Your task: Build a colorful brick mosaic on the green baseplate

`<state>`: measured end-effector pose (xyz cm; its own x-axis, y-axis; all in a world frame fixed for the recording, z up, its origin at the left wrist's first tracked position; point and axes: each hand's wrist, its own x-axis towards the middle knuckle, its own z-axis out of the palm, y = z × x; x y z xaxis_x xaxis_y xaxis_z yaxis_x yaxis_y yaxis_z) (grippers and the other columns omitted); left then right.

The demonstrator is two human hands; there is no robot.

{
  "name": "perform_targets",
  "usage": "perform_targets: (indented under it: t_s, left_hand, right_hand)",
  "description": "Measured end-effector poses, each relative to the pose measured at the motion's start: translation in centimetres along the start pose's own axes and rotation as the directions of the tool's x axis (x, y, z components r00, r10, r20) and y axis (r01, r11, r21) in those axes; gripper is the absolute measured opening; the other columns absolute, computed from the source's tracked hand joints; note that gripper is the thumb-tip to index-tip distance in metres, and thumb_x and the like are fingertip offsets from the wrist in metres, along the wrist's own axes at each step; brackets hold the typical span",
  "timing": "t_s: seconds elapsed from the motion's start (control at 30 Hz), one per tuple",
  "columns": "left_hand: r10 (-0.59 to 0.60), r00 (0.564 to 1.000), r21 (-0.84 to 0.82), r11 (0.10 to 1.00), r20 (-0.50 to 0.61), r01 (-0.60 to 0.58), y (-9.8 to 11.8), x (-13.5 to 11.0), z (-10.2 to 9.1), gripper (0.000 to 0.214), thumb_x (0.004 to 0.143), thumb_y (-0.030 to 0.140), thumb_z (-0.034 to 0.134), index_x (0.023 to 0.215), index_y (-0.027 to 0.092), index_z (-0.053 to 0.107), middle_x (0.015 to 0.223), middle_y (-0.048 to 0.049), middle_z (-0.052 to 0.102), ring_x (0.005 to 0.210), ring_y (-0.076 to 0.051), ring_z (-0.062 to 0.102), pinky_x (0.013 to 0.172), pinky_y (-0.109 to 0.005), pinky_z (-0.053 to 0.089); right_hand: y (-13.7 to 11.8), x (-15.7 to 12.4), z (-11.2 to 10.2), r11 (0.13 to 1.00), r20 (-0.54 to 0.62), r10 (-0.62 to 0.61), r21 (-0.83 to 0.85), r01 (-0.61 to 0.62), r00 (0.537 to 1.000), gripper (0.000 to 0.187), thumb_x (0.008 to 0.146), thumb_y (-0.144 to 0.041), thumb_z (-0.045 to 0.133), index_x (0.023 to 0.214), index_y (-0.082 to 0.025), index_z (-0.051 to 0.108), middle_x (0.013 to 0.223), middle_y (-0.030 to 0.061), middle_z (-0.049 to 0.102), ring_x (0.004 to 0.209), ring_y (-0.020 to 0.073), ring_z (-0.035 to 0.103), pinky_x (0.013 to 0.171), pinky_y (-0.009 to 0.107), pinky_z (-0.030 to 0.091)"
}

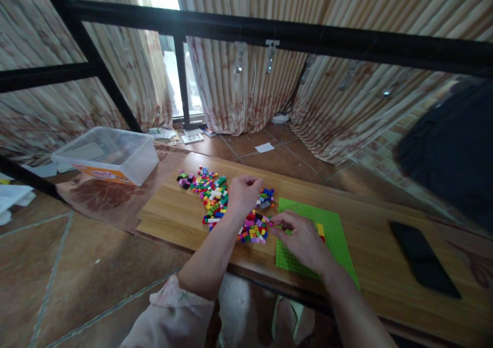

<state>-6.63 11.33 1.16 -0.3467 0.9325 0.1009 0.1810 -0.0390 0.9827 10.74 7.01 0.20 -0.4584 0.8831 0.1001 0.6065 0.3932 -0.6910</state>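
Down at a low wooden bench, a person works over a heap of small coloured bricks. The left hand, in a pale sleeve, is curled shut, knuckles up, on the heap's right side; whether it grips a brick cannot be told. The right hand rests palm down on a green plate just right of the bricks, fingertips drawn together at the plate's left edge beside a pink brick, its grip hidden. A yellow and red piece sits on the plate, touching that hand. A black phone lies further right. A clear tub stands on the floor to the left, before striped curtains.
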Motion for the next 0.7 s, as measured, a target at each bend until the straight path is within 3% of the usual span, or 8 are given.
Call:
perform_targets:
  t_s: [0.17, 0.33, 0.7]
  left_hand:
    - [-0.002, 1.000, -0.003, 1.000, 0.006, 0.003, 0.1, 0.0, -0.7, 0.023, 0.071, 0.030, 0.056, 0.059, 0.013, 0.064, 0.048, 0.0050, 0.050, 0.046, -0.007, 0.042, 0.045, -0.019, 0.030]
    - [0.011, 1.000, 0.019, 1.000, 0.020, -0.011, 0.2, -0.2, -0.6, 0.023, 0.071, 0.030, 0.056, 0.058, 0.013, 0.064, 0.048, 0.0043, 0.050, 0.047, -0.008, 0.042, 0.046, -0.019, 0.030]
    - [0.035, 0.996, 0.049, 0.998, 0.079, -0.039, -0.3, -0.5, 0.1, 0.023, 0.072, 0.031, 0.056, 0.061, 0.014, 0.067, 0.053, 0.0019, 0.057, 0.051, -0.009, 0.048, 0.048, -0.020, 0.033]
  right_hand:
    - [-0.2, -0.2, 0.9, 0.999, 0.138, -0.012, -0.029, 0.016, 0.990, 0.021, 0.076, -0.018, 0.062, 0.095, -0.023, 0.067, 0.083, 0.0010, 0.061, 0.075, 0.0153, 0.056, 0.071, 0.029, 0.042]
    - [0.2, -0.1, 1.4, 0.992, 0.184, 0.009, -0.126, 0.015, 0.983, 0.017, 0.081, -0.020, 0.058, 0.094, -0.024, 0.068, 0.084, 0.0016, 0.058, 0.073, 0.0152, 0.055, 0.070, 0.029, 0.041]
    - [-0.4, 0.0, 2.9, 0.984, 0.124, -0.042, -0.168, 0.062, 0.991, 0.017, 0.083, -0.016, 0.055, 0.094, -0.022, 0.067, 0.094, 0.0043, 0.061, 0.081, 0.0155, 0.057, 0.072, 0.027, 0.042]
